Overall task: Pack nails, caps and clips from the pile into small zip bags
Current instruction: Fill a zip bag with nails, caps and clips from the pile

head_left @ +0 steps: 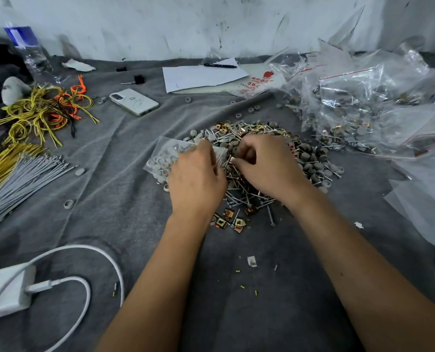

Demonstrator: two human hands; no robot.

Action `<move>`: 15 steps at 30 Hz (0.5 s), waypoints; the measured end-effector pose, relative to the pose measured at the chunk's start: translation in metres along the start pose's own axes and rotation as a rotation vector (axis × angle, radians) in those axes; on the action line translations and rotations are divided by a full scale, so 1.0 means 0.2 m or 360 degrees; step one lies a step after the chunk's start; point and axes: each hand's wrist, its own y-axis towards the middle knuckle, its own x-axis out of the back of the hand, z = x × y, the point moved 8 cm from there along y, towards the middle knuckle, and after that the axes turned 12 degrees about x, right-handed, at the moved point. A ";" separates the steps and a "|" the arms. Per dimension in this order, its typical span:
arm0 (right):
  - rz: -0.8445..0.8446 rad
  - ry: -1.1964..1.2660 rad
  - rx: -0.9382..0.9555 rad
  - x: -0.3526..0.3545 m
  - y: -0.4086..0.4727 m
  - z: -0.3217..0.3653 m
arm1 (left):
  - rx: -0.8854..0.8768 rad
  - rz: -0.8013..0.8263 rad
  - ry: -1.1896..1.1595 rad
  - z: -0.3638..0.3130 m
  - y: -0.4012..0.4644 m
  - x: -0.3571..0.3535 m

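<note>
Both hands work at the pile (267, 158) of nails, grey caps and brass-coloured clips, which lies on a grey cloth (125, 199) spread over the tabletop. The left hand (198, 179) lies palm down on the pile's left edge, its fingers bent over the mouth of a small zip bag (164, 158); it seems to hold the bag, though the fingertips are hidden. That bag lies flat just left of the pile and shows grey caps inside. The right hand (264, 163) sits on top of the pile with its fingers curled in and pinching something small among the nails; which piece it is cannot be told. A few loose clips (227, 218) lie at the near edge of the pile, between the two forearms.

Right of the pile and behind it is a heap of clear bags (363, 105), some with red zip strips and already holding nails, caps and clips. Behind the pile lies a white sheet of paper (198, 76) with a black pen (220, 65) on its far edge. Left of the pile, farther back, a white phone (135, 101) lies on the cloth. Well left of the pile are a tangle of yellow and orange wires (46, 107), a bundle of grey ties (21, 179) and a clear water bottle (27, 49) near the wall. Near and left of the pile, a white charger (5, 288) with its white cable (89, 252) looped on the cloth
</note>
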 end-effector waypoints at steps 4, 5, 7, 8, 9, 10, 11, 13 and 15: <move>0.0651 -0.0438 0.0158 -0.06 -0.09 0.03 | 0.0008 0.0033 -0.0089 0.02 0.01 -0.02; 0.0729 -0.0426 0.0153 -0.07 -0.11 0.04 | 0.0022 0.0036 -0.0119 0.03 0.02 -0.02; 0.0816 -0.0353 0.0159 -0.09 -0.12 0.05 | 0.0068 0.0072 -0.0179 0.05 0.02 -0.02; 0.0834 -0.0338 0.0178 -0.09 -0.13 0.06 | 0.0089 0.0098 -0.0206 0.05 0.02 -0.03; 0.0832 -0.0331 0.0202 -0.09 -0.14 0.07 | 0.0101 0.0117 -0.0228 0.06 0.02 -0.03; 0.0826 -0.0329 0.0220 -0.09 -0.14 0.07 | 0.0101 0.0132 -0.0246 0.06 0.02 -0.03; 0.0823 -0.0318 0.0234 -0.09 -0.15 0.06 | 0.0102 0.0145 -0.0266 0.06 0.02 -0.03; 0.0849 -0.0284 0.0232 -0.10 -0.17 0.05 | 0.0119 0.0160 -0.0316 0.08 0.04 -0.03; 0.0894 -0.0290 0.0254 -0.11 -0.18 0.05 | 0.0150 0.0163 -0.0357 0.09 0.05 -0.04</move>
